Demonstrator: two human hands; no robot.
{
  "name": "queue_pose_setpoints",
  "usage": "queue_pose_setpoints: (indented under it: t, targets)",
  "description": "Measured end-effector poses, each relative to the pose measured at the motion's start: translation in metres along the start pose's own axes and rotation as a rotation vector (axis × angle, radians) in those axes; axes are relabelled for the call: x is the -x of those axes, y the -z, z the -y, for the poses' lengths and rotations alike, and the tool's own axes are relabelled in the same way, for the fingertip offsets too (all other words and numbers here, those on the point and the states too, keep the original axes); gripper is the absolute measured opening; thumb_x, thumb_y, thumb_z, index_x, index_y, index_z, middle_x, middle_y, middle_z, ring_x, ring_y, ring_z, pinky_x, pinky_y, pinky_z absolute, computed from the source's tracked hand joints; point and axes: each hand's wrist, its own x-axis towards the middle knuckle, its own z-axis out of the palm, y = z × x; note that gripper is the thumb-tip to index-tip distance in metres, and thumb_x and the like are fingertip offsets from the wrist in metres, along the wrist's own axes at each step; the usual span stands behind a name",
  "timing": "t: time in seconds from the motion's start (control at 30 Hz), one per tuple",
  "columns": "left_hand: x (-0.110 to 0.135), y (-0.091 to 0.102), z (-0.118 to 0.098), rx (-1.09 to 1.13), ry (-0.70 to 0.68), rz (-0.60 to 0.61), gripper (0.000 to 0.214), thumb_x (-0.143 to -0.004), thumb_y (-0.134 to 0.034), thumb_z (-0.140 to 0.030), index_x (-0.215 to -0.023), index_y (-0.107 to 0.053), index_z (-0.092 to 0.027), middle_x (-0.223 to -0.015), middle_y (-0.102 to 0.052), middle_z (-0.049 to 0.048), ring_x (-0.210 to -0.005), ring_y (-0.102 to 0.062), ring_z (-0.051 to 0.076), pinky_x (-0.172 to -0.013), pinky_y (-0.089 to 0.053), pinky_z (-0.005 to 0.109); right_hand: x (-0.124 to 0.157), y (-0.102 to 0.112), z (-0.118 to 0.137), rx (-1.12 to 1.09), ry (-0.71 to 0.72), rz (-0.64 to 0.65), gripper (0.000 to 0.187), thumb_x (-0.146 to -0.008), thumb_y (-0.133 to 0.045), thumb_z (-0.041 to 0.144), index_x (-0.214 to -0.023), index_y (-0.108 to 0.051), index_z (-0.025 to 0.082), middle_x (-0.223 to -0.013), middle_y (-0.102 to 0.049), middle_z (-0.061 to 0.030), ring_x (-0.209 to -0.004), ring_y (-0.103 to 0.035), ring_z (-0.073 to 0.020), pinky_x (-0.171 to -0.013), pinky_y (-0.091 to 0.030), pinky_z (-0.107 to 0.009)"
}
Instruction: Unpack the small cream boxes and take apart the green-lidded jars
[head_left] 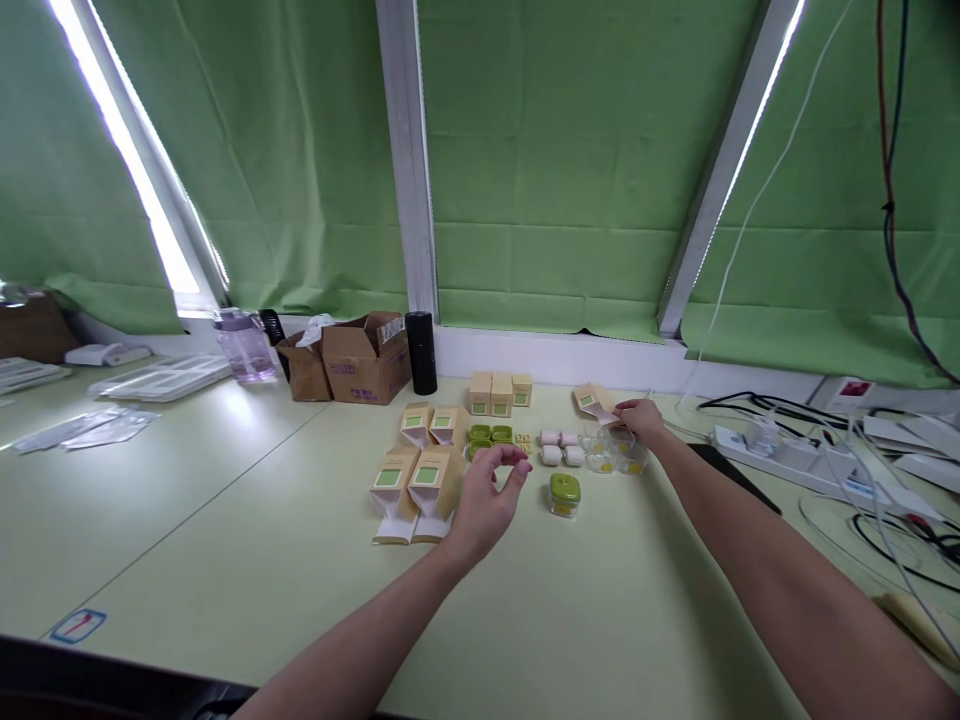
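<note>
My left hand (pixel 489 497) hovers over the table, thumb and fingertips curled but apart, with nothing between them. Close to it are several green square lids (pixel 502 434) and tiny yellow pieces (pixel 523 442). To its right stands a clear square jar with a green lid (pixel 564 493). My right hand (pixel 639 419) reaches to the back right, fingers closed at the rim of a clear jar (pixel 621 436) among other clear jars (pixel 631 460). Its fingertips also come near the flap of a small kraft box (pixel 591 399); the exact contact is partly hidden. White rounded pieces (pixel 562 447) sit between the hands.
Several open kraft boxes (pixel 436 470) stand left of my left hand, with more boxes (pixel 501 393) behind. Farther back are a cardboard carton (pixel 364 362), a black cylinder (pixel 421 353) and a purple jug (pixel 246 346). Power strips (pixel 810 462) and cables lie at right.
</note>
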Motion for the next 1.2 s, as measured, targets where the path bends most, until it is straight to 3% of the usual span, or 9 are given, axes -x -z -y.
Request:
queue_pose_setpoints:
  t: [0.47, 0.57, 0.63, 0.77, 0.83, 0.97, 1.03, 1.13, 1.2]
  targets:
    - [0.001, -0.002, 0.003, -0.060, -0.025, 0.009, 0.019, -0.097, -0.059, -0.038, -0.103, -0.068, -0.023, -0.107, -0.073, 0.0081, -0.105, -0.064, 0.025, -0.088, -0.048, 0.040, 0.010, -0.001, -0.008, -0.113, 0.249, -0.133, 0.037, -0.100, -0.065, 0.038, -0.131, -0.062, 0.018, -0.132, -0.064, -0.0102, -0.112, -0.066, -0.0241, -0.095, -0.059, -0.045]
    - [0.001, -0.002, 0.003, -0.069, -0.032, 0.013, 0.018, -0.096, -0.059, -0.037, -0.104, -0.068, -0.023, -0.107, -0.072, 0.0085, -0.106, -0.064, 0.024, -0.092, -0.049, 0.040, 0.026, 0.002, 0.000, -0.162, 0.305, -0.253, 0.026, -0.102, -0.054, 0.025, -0.120, -0.068, 0.013, -0.122, -0.069, -0.0148, -0.110, -0.066, -0.0262, -0.100, -0.053, -0.047]
    - [0.002, -0.003, 0.004, -0.076, -0.033, 0.023, 0.017, -0.096, -0.059, -0.036, -0.104, -0.067, -0.023, -0.107, -0.072, 0.0086, -0.107, -0.064, 0.025, -0.094, -0.049, 0.041, 0.042, 0.006, 0.007, -0.191, 0.360, -0.341, 0.030, -0.098, -0.046, 0.018, -0.116, -0.069, 0.012, -0.118, -0.070, -0.0160, -0.109, -0.064, -0.0279, -0.101, -0.050, -0.049]
    - [0.003, -0.004, 0.006, -0.087, -0.031, 0.034, 0.015, -0.095, -0.060, -0.033, -0.104, -0.067, -0.023, -0.108, -0.072, 0.0086, -0.108, -0.064, 0.025, -0.097, -0.050, 0.043, 0.083, 0.024, 0.023, -0.207, 0.524, -0.438, 0.028, -0.087, -0.053, 0.023, -0.108, -0.072, 0.020, -0.115, -0.071, -0.0103, -0.119, -0.055, -0.0312, -0.108, -0.040, -0.053]
    - [0.003, -0.005, 0.008, -0.098, -0.031, 0.035, 0.015, -0.095, -0.060, -0.033, -0.104, -0.067, -0.023, -0.108, -0.072, 0.0087, -0.108, -0.064, 0.025, -0.097, -0.051, 0.043, 0.108, 0.036, 0.031, -0.152, 0.687, -0.457, 0.026, -0.085, -0.056, 0.023, -0.104, -0.072, 0.023, -0.114, -0.072, -0.0092, -0.118, -0.054, -0.0314, -0.107, -0.038, -0.053]
    - [0.002, -0.007, 0.012, -0.120, -0.042, 0.033, 0.015, -0.095, -0.060, -0.032, -0.106, -0.066, -0.024, -0.109, -0.071, 0.0089, -0.110, -0.064, 0.025, -0.097, -0.051, 0.044, 0.159, 0.047, 0.039, -0.064, 0.895, -0.390, 0.020, -0.087, -0.054, 0.024, -0.099, -0.070, 0.023, -0.105, -0.073, -0.0086, -0.108, -0.058, -0.0293, -0.100, -0.042, -0.048]
    - [0.001, -0.008, 0.013, -0.126, -0.050, 0.032, 0.014, -0.095, -0.059, -0.031, -0.105, -0.066, -0.024, -0.109, -0.071, 0.0090, -0.110, -0.064, 0.025, -0.097, -0.051, 0.044, 0.182, 0.042, 0.037, -0.086, 0.884, -0.325, 0.018, -0.089, -0.053, 0.025, -0.098, -0.069, 0.023, -0.102, -0.073, -0.0084, -0.102, -0.060, -0.0279, -0.093, -0.047, -0.044]
    - [0.000, -0.008, 0.015, -0.136, -0.049, 0.028, 0.014, -0.094, -0.060, -0.030, -0.104, -0.066, -0.023, -0.109, -0.070, 0.0089, -0.108, -0.065, 0.025, -0.098, -0.051, 0.044, 0.209, 0.028, 0.028, -0.059, 0.824, -0.129, 0.017, -0.089, -0.054, 0.026, -0.100, -0.067, 0.024, -0.096, -0.072, -0.0055, -0.088, -0.063, -0.0242, -0.083, -0.050, -0.039]
    - [0.001, -0.008, 0.015, -0.142, -0.045, 0.029, 0.014, -0.093, -0.060, -0.029, -0.105, -0.066, -0.024, -0.109, -0.070, 0.0087, -0.108, -0.065, 0.024, -0.098, -0.051, 0.044, 0.215, 0.021, 0.018, 0.021, 0.817, -0.099, 0.020, -0.088, -0.055, 0.025, -0.105, -0.065, 0.025, -0.103, -0.071, -0.0059, -0.094, -0.063, -0.0252, -0.084, -0.050, -0.040]
